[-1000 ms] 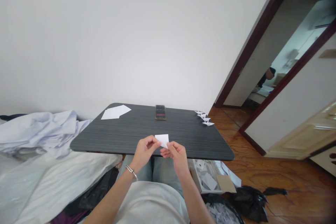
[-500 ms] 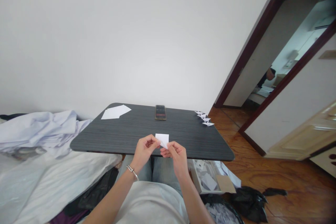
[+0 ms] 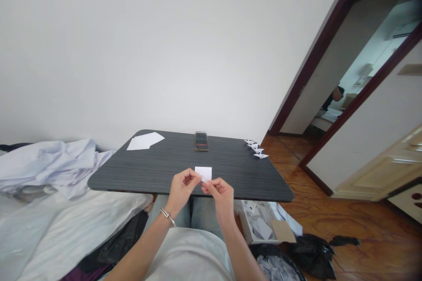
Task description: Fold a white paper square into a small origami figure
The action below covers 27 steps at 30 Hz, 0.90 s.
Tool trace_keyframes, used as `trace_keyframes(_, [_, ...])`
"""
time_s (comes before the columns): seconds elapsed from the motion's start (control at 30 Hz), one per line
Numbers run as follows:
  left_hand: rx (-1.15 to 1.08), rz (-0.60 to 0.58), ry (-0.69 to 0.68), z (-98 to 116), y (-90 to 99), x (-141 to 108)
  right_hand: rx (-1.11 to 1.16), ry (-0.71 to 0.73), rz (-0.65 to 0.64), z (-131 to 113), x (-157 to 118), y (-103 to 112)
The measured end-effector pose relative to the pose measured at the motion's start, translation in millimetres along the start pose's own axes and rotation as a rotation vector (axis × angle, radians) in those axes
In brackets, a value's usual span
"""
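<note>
Head view, only one. L hand (image 3: 180, 186): thumb + index pinched narrow at lower L of small white paper (image 3: 205, 171). R hand (image 3: 224, 194): same narrow pinch, at paper's lower edge, toward R. Both in contact, so neither is nearer; fingertips v. close, whether they touch each other can't tell.

Key relation: paper lies fwd of fingertips, betw. the two hands, free part pointing away from wearer. Top edge runs approx. L–R, square to line of sight. Outline near square, lower part hidden by fingers; no clear long axis. Sm. narrow fold or flap seems to sit at bottom, betw. the two pinches; detail too sm. to be sure. Paper is over near-middle part of dark tabletop (image 3: 158, 169), close to front edge; held up or resting, can't tell.

Elsewhere on tabletop: flat white sheets (image 3: 145, 141) far L; phone (image 3: 201, 141) at back, abt. mid, beyond paper; row of sm. folded paper pieces (image 3: 260, 156) along R side, well apart from R hand. Bracelet (image 3: 168, 217) on L wrist. Below, R: open box (image 3: 244, 225) w/ paper in it.
</note>
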State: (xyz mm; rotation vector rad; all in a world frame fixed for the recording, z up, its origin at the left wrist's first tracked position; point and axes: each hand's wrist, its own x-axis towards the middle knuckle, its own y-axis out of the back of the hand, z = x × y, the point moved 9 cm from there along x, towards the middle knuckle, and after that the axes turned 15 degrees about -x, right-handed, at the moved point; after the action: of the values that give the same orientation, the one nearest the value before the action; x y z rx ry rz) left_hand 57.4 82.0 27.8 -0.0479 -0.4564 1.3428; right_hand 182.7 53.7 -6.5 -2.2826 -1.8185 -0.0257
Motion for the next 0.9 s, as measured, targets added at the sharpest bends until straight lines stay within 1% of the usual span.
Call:
trace_keyframes(0.2, [-0.089, 0.037, 0.058, -3.1, 0.1, -0.8, -0.003, 0.016, 0.007, -3.3, 0.9, 1.2])
trace_keyframes(0.33, [-0.121, 0.071, 0.086, -3.5, 1.7, -2.8, -0.022, 0.049, -0.021, -8.3, 0.7, -0.2])
trace_keyframes(0.47, [-0.122, 0.097, 0.087, -0.3, 2.4, -4.5, -0.025, 0.051, -0.025, -10.1, 0.0, -0.8])
trace_keyframes(0.63, [-0.125, 0.133, 0.077, 5.7, 1.3, -7.7, -0.031, 0.046, 0.007, -13.2, -2.0, 0.0])
trace_keyframes(0.9, [-0.183, 0.146, 0.112, 4.8, -0.2, -11.7, -0.025, 0.047, 0.020, -20.2, -5.5, 0.7])
